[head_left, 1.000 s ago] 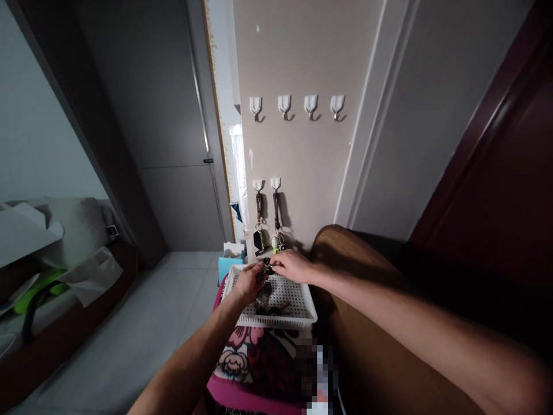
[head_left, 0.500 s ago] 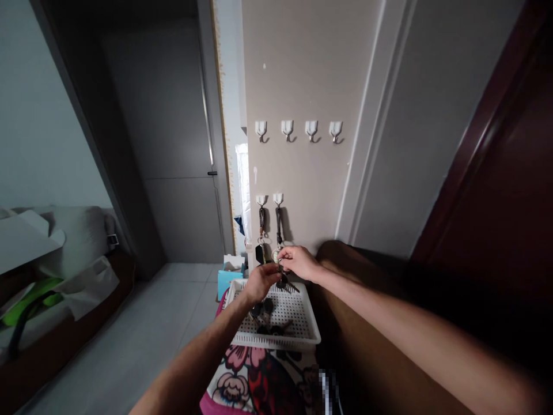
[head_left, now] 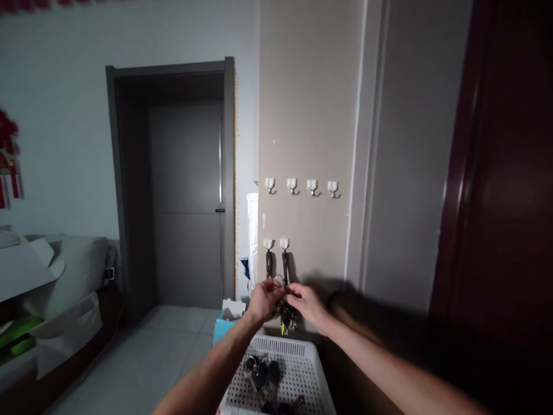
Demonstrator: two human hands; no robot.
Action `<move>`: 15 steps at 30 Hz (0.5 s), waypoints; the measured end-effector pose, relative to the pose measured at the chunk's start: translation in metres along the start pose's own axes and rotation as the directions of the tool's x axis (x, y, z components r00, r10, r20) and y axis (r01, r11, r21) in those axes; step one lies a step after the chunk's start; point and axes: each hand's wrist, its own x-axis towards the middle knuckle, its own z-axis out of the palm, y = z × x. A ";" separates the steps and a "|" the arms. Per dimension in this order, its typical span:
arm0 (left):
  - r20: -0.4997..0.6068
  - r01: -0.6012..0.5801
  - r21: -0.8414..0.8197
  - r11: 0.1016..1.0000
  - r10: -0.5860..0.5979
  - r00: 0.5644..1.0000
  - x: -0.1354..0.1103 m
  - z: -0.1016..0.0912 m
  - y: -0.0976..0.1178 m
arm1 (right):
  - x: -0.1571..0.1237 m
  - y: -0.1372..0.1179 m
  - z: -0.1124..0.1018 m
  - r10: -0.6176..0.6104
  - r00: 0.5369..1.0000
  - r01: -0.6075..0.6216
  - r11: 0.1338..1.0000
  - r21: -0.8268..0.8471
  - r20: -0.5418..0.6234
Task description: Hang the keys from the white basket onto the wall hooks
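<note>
My left hand (head_left: 263,301) and my right hand (head_left: 307,305) meet just in front of the wall, fingertips pinched together. A thin metal key ring (head_left: 279,280) shows above the left fingertips. A bunch of keys (head_left: 287,317) with a yellow piece hangs below the fingers of both hands. Close behind, two dark straps hang from the lower hooks: the left strap (head_left: 268,263) and the right strap (head_left: 285,266). Their lower ends are hidden behind my hands. Under the hands, a white perforated basket (head_left: 302,369) holds several loose keys (head_left: 261,372) with black heads.
Several white hooks (head_left: 313,187) line the wall above; two more, including the right lower hook (head_left: 284,244), carry the straps. A light-blue box (head_left: 223,329) stands left of the basket. A grey door (head_left: 185,230) is farther left, and a brown rounded surface (head_left: 345,311) lies right.
The view has tilted upward. My hands have come closer together and sit higher above the basket. A bunch of keys with a yellow piece now shows beneath them.
</note>
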 end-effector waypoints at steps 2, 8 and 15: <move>0.010 -0.014 0.055 0.998 0.014 1.000 0.005 0.000 0.011 | 0.006 -0.004 0.003 -0.020 0.998 0.020 1.000 0.010 -0.060; 0.027 -0.140 0.165 0.976 0.137 0.990 0.027 0.004 0.054 | 0.039 -0.037 0.001 -0.042 0.990 0.055 0.995 0.085 -0.138; -0.115 -0.309 0.224 0.924 0.340 0.934 0.040 0.009 0.112 | 0.099 -0.097 -0.019 -0.065 0.932 0.088 0.995 0.048 -0.355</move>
